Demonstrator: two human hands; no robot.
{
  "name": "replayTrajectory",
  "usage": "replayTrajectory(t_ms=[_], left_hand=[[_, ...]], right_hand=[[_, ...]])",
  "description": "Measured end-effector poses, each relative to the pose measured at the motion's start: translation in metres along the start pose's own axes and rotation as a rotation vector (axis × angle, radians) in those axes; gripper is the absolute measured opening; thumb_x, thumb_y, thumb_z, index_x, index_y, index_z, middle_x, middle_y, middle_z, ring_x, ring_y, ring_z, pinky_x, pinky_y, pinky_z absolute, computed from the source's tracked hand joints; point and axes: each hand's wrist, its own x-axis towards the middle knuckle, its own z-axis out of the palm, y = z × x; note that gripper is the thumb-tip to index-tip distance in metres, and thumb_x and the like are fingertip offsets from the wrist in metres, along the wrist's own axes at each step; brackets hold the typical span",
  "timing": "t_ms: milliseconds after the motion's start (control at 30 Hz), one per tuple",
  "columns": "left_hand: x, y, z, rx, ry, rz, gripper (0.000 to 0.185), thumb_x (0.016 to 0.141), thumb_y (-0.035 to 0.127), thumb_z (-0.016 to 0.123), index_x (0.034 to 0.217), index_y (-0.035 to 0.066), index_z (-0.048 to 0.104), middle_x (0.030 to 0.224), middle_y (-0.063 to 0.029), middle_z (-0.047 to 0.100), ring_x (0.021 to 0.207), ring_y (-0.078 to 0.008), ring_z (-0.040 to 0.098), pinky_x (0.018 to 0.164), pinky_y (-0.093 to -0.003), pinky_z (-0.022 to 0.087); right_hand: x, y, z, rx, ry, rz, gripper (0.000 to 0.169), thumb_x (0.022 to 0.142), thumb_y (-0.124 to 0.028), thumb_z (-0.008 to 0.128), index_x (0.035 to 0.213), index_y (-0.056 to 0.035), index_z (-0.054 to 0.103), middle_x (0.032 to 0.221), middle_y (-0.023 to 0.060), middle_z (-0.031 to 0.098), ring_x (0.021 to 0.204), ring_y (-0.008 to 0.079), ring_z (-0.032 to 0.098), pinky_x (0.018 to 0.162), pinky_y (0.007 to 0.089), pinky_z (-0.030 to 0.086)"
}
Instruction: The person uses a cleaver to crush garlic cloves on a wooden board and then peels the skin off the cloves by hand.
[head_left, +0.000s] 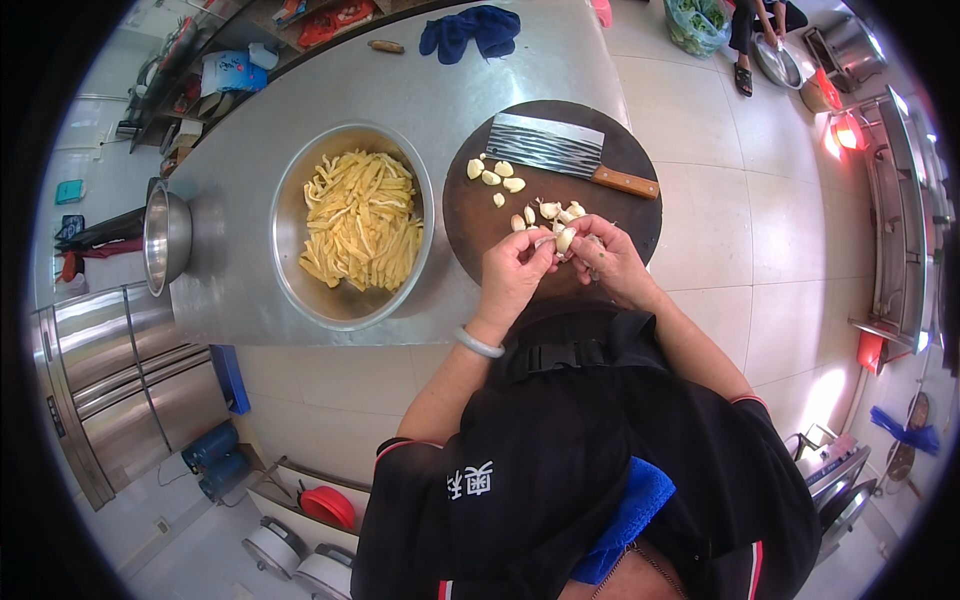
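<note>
Between the fingertips of both hands is a garlic clove (565, 240), held over the near part of a round dark chopping board (487, 217). My left hand (517, 266) pinches it from one side, with papery skin at the fingers. My right hand (611, 259) grips the clove from the other side, and more skin shows under its fingers. Just beyond the fingertips lie unpeeled garlic cloves (550, 210). Several peeled cloves (491, 178) rest farther back on the board. Across its far side lies a cleaver (547, 146), its wooden handle (626, 182) pointing right.
Left of the board, a steel basin (279, 225) holds yellowish strips (364, 221) on the steel table (232, 300). A smaller steel bowl (169, 240) sits at the left end. A dark blue cloth (471, 34) lies at the back. Another person (772, 22) works over a metal basin (778, 64).
</note>
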Motion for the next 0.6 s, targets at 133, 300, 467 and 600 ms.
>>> replayTrajectory(t_ms=[133, 300, 467, 600], left_hand=[[0.001, 0.005, 0.004, 0.288, 0.097, 0.149, 0.015, 0.096, 0.009, 0.066, 0.106, -0.002, 0.071, 0.089, -0.0045, 0.071, 0.077, -0.0088, 0.067, 0.07, -0.0244, 0.054], [0.0, 0.016, 0.005, 0.491, 0.08, 0.378, 0.013, 0.093, 0.01, 0.069, 0.101, -0.001, 0.07, 0.087, -0.0058, 0.07, 0.078, -0.009, 0.065, 0.065, -0.0272, 0.05], [-0.001, 0.021, 0.004, 0.321, 0.0, 0.282, 0.013, 0.093, 0.01, 0.07, 0.1, -0.001, 0.071, 0.088, -0.0076, 0.07, 0.073, -0.0105, 0.066, 0.063, -0.0268, 0.05], [0.002, 0.008, -0.003, 0.319, -0.009, 0.276, 0.013, 0.092, 0.009, 0.071, 0.1, -0.001, 0.072, 0.09, -0.008, 0.07, 0.069, -0.0116, 0.066, 0.062, -0.0282, 0.051]], right_hand=[[0.0, -0.005, 0.006, -0.083, 0.028, -0.009, 0.02, 0.101, -0.02, 0.063, 0.112, -0.0034, 0.061, 0.088, 0.0003, 0.062, 0.067, 0.0052, 0.055, 0.057, 0.0212, 0.046], [-0.002, -0.013, 0.012, -0.302, 0.129, 0.015, 0.025, 0.098, -0.02, 0.069, 0.114, -0.0023, 0.062, 0.086, 0.0006, 0.063, 0.062, 0.0057, 0.057, 0.054, 0.0227, 0.048], [-0.005, -0.01, 0.01, -0.438, 0.172, -0.048, 0.029, 0.095, -0.018, 0.073, 0.116, -0.0006, 0.066, 0.083, 0.003, 0.066, 0.061, 0.0073, 0.061, 0.054, 0.0238, 0.049], [-0.008, -0.015, 0.01, -0.572, 0.12, -0.097, 0.03, 0.092, -0.016, 0.074, 0.117, 0.0005, 0.067, 0.085, 0.0048, 0.068, 0.061, 0.0086, 0.063, 0.055, 0.025, 0.05]])
